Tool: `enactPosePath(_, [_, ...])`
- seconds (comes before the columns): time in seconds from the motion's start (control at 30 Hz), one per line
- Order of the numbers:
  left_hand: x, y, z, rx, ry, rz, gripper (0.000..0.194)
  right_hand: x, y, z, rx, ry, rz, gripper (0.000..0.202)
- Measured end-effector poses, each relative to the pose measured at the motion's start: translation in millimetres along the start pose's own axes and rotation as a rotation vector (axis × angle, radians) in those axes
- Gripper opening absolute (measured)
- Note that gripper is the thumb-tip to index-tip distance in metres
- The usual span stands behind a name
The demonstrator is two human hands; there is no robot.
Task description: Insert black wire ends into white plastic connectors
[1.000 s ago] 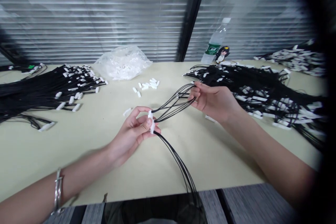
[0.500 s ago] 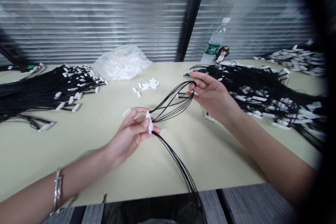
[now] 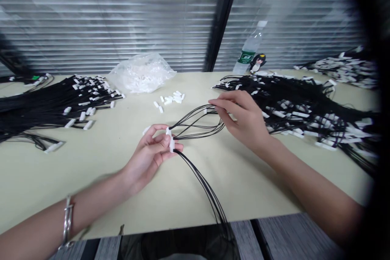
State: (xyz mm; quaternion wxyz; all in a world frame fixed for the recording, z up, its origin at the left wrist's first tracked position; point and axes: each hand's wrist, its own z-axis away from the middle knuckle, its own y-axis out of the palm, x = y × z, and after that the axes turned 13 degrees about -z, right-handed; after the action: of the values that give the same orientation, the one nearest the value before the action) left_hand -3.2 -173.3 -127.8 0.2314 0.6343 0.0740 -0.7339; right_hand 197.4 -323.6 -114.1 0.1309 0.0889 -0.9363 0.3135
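Note:
My left hand (image 3: 150,149) grips a white connector (image 3: 171,143) between thumb and fingers, above the table. Thin black wires (image 3: 208,188) come out of it: one bundle loops toward my right hand, another hangs down past the table's front edge. With thumb and fingertips, my right hand (image 3: 245,120) pinches the far bend of the looped wires. Its fingers cover part of that bend. Beyond both hands, several small loose white connectors (image 3: 176,97) lie on the table.
Piles of black wire harnesses with white ends lie at left (image 3: 39,103) and at right (image 3: 304,93). A clear plastic bag (image 3: 143,73) of white parts sits at the back. Behind the right pile stand a water bottle (image 3: 248,50) and a penguin-like figure (image 3: 257,63).
My right hand has moved down and slightly left, its fingers now pointing more to the left on the wire loop. The loop hangs lower. My left hand and the connector have shifted slightly left.

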Motion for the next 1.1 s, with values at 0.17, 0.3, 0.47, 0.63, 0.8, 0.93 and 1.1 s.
enactPosePath(0.17, [1.7, -1.1, -1.0, -0.019, 0.002, 0.007, 0.019, 8.2, -3.2, -3.1, -0.086, 0.1, -0.091, 0.025])
enactPosePath(0.3, [3.3, -1.3, -1.7, -0.028, 0.006, 0.016, 0.021, 12.1, -6.8, -2.6, -0.05, 0.015, -0.063, 0.019])
enactPosePath(0.47, [2.1, -0.5, -1.1, -0.011, 0.014, 0.005, 0.02, 18.7, -4.0, 0.3, 0.123, -0.097, 0.215, 0.023])
enactPosePath(0.63, [1.0, 0.3, -0.7, -0.011, 0.017, -0.008, 0.019, 15.8, -0.9, 0.1, 0.183, -0.037, 0.344, 0.014])
enactPosePath(0.8, [1.0, 0.5, -0.1, -0.022, 0.0, -0.002, 0.019, 11.7, -3.5, 4.0, -0.032, -0.067, 0.24, 0.014])
enactPosePath(0.93, [0.1, 0.3, 0.8, -0.029, -0.006, -0.012, 0.019, 22.0, -6.5, 4.7, -0.078, 0.11, 0.044, 0.016])
enactPosePath(1.1, [-0.9, -0.3, -0.2, -0.033, -0.014, -0.03, 0.02, 32.6, -7.4, -1.7, -0.001, 0.414, -0.241, 0.014])
